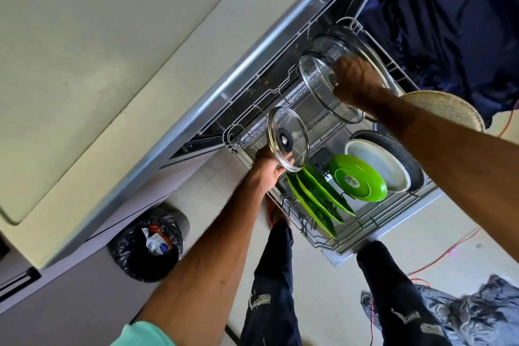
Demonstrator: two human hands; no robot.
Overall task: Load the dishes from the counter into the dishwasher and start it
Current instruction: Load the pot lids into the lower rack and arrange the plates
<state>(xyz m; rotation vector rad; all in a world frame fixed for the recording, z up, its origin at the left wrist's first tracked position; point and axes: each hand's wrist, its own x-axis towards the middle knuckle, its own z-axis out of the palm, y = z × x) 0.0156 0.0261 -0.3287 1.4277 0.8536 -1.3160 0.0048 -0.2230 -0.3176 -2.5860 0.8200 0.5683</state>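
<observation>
Left hand (266,168) pinches a small glass lid (288,139) by its rim above the dishwasher rack's (323,243) left edge. Right hand (356,84) grips a large glass dish (314,76) over the rack's far corner. Both look heavy, slick and breakable, so rims are the safest hold.

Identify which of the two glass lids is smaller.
The glass lid with the dark centre knob, held by the left hand; the larger glass lid, gripped by the right hand, is much wider.
</observation>
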